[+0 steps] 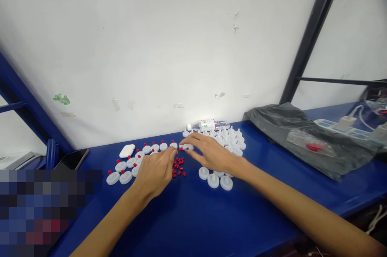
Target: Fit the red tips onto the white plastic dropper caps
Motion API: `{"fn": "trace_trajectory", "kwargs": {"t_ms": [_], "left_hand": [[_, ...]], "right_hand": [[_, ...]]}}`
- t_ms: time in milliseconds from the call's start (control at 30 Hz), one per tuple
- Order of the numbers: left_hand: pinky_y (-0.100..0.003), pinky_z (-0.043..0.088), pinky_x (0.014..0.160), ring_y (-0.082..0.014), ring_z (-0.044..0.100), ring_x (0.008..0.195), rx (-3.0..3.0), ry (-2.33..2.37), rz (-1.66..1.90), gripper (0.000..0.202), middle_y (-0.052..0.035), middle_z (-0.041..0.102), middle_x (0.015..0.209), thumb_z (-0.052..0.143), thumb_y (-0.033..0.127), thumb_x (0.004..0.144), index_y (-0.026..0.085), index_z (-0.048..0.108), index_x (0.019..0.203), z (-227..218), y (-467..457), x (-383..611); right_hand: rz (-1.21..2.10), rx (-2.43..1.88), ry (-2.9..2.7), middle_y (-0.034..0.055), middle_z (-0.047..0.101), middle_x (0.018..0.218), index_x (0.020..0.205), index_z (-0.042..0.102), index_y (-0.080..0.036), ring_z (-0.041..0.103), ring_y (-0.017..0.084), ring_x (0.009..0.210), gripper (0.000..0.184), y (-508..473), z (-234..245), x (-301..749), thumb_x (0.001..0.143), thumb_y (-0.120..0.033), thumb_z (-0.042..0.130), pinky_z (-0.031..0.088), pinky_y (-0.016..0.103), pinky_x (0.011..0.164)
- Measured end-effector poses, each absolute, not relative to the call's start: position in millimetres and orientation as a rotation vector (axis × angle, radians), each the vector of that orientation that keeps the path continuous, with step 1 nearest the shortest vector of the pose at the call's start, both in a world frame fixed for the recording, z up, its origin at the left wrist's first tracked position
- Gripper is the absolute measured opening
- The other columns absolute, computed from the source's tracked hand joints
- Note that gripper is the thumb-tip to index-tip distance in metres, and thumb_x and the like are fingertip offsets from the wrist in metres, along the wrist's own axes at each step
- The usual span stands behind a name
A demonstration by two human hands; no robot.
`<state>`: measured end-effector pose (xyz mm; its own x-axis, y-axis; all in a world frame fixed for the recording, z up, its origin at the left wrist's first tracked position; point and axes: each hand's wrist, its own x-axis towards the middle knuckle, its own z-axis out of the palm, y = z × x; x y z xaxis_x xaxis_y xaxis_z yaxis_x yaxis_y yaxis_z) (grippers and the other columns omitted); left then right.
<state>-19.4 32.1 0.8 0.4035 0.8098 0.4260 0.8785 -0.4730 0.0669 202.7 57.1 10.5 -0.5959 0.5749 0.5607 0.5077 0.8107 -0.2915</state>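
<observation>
On the blue table my left hand rests knuckles up beside a small heap of red plugs, its fingers bent and pinched at the tips; what they hold is hidden. My right hand reaches left with its fingertips closed on a white plastic cap. To the left lie several white caps with red plugs fitted. Behind and under my right hand lie several plain white caps.
A clear water bottle lies along the white wall. A grey plastic bag with a clear packet of red parts spreads at the right, with a white power strip behind it. A white case and a dark phone lie at the left.
</observation>
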Motion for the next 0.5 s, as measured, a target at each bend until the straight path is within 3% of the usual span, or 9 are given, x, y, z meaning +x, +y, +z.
{"fn": "trace_trajectory", "kwargs": {"t_ms": [167, 367, 500], "left_hand": [[-0.030, 0.034, 0.060, -0.0225, 0.067, 0.066, -2.343, -1.663, -0.586, 0.037, -0.0023, 0.071, 0.069, 0.028, 0.031, 0.101, 0.023, 0.063, 0.094, 8.8, 38.7, -36.5], [-0.030, 0.033, 0.058, -0.0239, 0.065, 0.064, -2.288, -1.724, -0.565, 0.036, -0.0012, 0.072, 0.069, 0.029, 0.030, 0.099, 0.024, 0.064, 0.095, 14.4, 42.4, -41.9], [-0.029, 0.032, 0.057, -0.0233, 0.064, 0.061, -2.294, -1.744, -0.567, 0.036, -0.0009, 0.070, 0.065, 0.030, 0.030, 0.099, 0.024, 0.064, 0.093, 14.5, 42.2, -40.8]], "right_hand": [[0.001, -1.060, -2.266, 0.0092, 0.061, 0.115, 0.109, 0.062, -0.019, 0.063, 0.018, 0.082, 0.017, 78.5, -2.1, 215.2, 0.095, -0.015, 0.052, 0.053, 0.035, 0.076], [-0.040, -1.213, -2.285, 0.0101, 0.061, 0.110, 0.095, 0.071, -0.019, 0.061, 0.023, 0.098, 0.009, 87.5, -11.1, 218.9, 0.091, -0.024, 0.066, 0.049, 0.035, 0.081], [-0.016, -1.254, -2.300, 0.0072, 0.066, 0.090, 0.092, 0.073, -0.018, 0.064, 0.020, 0.079, 0.012, 88.8, -12.0, 216.9, 0.090, -0.028, 0.067, 0.047, 0.032, 0.070]]}}
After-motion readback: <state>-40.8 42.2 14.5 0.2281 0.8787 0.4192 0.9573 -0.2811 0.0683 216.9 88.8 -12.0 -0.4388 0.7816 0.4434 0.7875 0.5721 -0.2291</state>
